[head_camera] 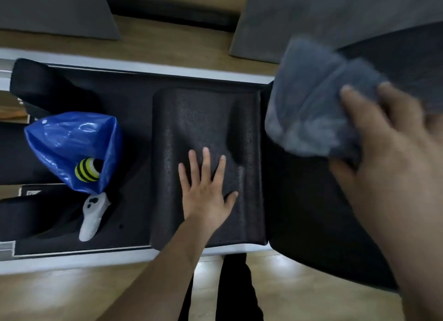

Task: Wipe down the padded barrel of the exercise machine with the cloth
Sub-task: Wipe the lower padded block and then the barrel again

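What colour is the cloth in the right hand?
Grey-blue. The cloth, bunched in the right hand, shows best in the head view.

A grey-blue fuzzy cloth [314, 105], a black speckled padded barrel [206, 129], a glossy blue plastic bag [72, 141], a yellow-and-black striped ball [87, 169] and a white controller [92, 215] are seen.

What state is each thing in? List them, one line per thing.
Left hand: open, flat on the black pad.
Right hand: grip closed on the cloth, blurred.
Cloth: grey, bunched, held over the barrel; contact unclear.
Padded barrel: dark, at right, partly covered.
Black pad: lying flat in the frame.
Blue bag: open, a striped ball inside.
White controller: lying beside the bag.
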{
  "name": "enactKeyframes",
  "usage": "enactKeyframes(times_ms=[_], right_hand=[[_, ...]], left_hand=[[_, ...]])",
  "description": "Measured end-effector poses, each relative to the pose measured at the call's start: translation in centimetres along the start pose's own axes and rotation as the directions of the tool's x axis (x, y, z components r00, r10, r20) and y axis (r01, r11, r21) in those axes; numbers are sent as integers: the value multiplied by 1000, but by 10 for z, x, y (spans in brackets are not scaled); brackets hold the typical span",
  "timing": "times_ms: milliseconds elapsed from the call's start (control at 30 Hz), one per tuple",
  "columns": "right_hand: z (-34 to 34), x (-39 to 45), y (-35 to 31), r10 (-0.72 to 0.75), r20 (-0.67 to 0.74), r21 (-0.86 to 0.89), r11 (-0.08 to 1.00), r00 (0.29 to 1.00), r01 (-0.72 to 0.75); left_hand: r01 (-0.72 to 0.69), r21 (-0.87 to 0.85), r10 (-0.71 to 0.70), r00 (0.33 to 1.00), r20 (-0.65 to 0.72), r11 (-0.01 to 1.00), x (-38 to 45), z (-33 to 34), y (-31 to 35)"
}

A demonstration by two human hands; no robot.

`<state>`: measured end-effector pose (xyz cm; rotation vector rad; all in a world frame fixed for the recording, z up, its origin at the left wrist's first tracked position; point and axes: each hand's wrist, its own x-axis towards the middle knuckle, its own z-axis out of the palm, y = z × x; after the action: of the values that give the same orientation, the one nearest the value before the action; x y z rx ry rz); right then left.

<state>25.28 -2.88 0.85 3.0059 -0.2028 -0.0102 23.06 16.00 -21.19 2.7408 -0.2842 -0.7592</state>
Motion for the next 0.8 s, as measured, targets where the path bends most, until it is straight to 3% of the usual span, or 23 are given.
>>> enactKeyframes(times_ms=[33,100,200,400,533,700,800], right_hand=[[3,-4,-1,-46,20,-155,987,999,49],[18,-21,3,-122,47,-299,945,991,131],[24,-51,11,-198,108,-297,929,974,222],[14,-70,27,-269,195,-261,913,943,314],[-2,-30,49,-209,105,-251,940,972,229],[-26,47,90,47,28,-156,987,998,-43],[-16,29,77,47,-8,-196,980,999,-47]], left_hand=[[16,29,-16,1000,-6,999,0,3,2],[50,32,-49,998,-35,998,0,4,3],[43,25,-41,995,-88,999,1,7,3],[64,68,-61,997,-41,996,2,5,4],[68,89,-65,997,-39,994,1,5,4],[90,113,-93,996,19,990,3,0,9],[169,9,-169,983,73,986,8,-12,23]])
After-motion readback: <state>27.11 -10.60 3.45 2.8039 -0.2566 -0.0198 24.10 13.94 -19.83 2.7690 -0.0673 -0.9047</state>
